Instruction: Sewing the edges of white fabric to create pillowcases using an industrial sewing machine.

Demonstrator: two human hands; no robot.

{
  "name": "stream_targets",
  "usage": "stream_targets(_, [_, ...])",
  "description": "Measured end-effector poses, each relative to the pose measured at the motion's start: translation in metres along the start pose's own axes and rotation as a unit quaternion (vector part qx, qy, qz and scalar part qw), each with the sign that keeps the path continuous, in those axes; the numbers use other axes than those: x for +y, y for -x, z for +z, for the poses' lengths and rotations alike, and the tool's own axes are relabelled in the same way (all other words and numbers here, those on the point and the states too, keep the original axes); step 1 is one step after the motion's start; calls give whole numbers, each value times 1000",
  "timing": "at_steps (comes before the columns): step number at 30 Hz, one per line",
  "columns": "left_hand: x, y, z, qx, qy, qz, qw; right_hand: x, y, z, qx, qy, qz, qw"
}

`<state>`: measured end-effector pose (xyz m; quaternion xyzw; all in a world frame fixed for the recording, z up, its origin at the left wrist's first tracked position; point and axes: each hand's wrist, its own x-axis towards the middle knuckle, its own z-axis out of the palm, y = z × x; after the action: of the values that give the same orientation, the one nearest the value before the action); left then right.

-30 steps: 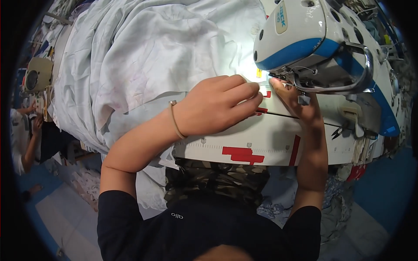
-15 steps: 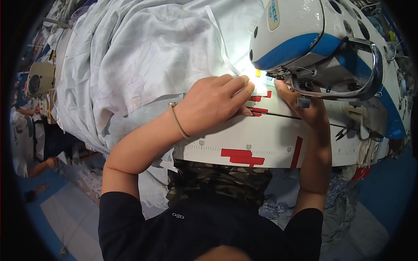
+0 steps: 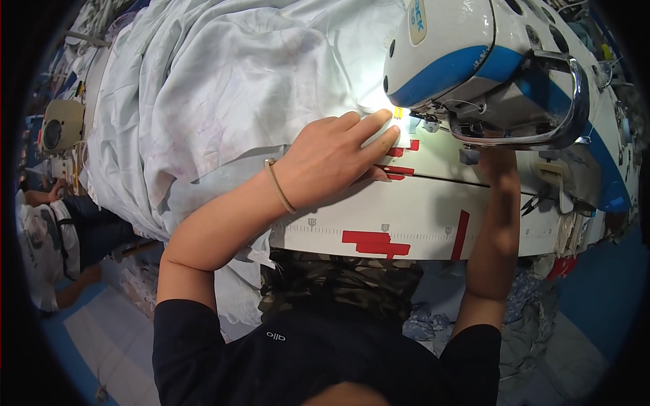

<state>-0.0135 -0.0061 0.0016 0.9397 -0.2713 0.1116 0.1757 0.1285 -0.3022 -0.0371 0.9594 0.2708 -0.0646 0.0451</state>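
My left hand (image 3: 332,159) lies palm down on the white fabric (image 3: 244,81) beside the needle area of a white and blue sewing machine (image 3: 440,68). Its fingers are stretched toward the lit presser foot, pressing the cloth, with the thumb apart on the table. The machine's lamp brightens the fabric edge under the fingertips. My right hand (image 3: 500,166) reaches beneath the machine head, behind its curved metal bar (image 3: 582,101); only the wrist and part of the back show, and its fingers are hidden.
The white machine table (image 3: 325,237) carries a printed ruler scale and red tape strips (image 3: 376,242). Small thread snips (image 3: 531,205) lie at its right. Fabric heaps cover the left side. Another person (image 3: 51,237) sits at far left, near a beige machine (image 3: 62,125).
My right hand has moved from beside the presser foot to the right, under the machine head. The left hand stays nearly in place. A narrow white strip on the fabric is no longer visible.
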Motion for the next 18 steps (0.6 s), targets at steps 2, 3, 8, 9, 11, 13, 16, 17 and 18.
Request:
stream_targets(2, [0,-1,1,7,9,6,1000,6,1,-6,25,-90,33,995])
stream_targets(3, [0,-2,-1,5,11,0,1000,2,1,-25,-12,-33,78,996])
stream_targets(8, [2,-4,-2,-2,17,0,1000,58,-7,0,284,334,-157,885])
stream_targets(9, [0,-2,-1,-13,8,-1,1000,51,-6,-2,283,334,-153,886])
stream_targets(11, [-2,-2,2,-15,6,5,1000,22,-7,-11,282,265,-131,913])
stream_targets(13, [-1,-3,3,-16,5,9,1000,16,-8,-18,264,-107,-106,953])
stream_targets(16, [-1,-2,1,-9,-8,10,1000,6,2,-39,267,-146,-127,944])
stream_targets(17, [-1,-2,1,-8,-12,11,1000,-1,3,-44,201,-230,-14,952])
stream_targets(18, [-1,-3,3,-6,-12,13,1000,-6,5,-50,128,-305,102,938])
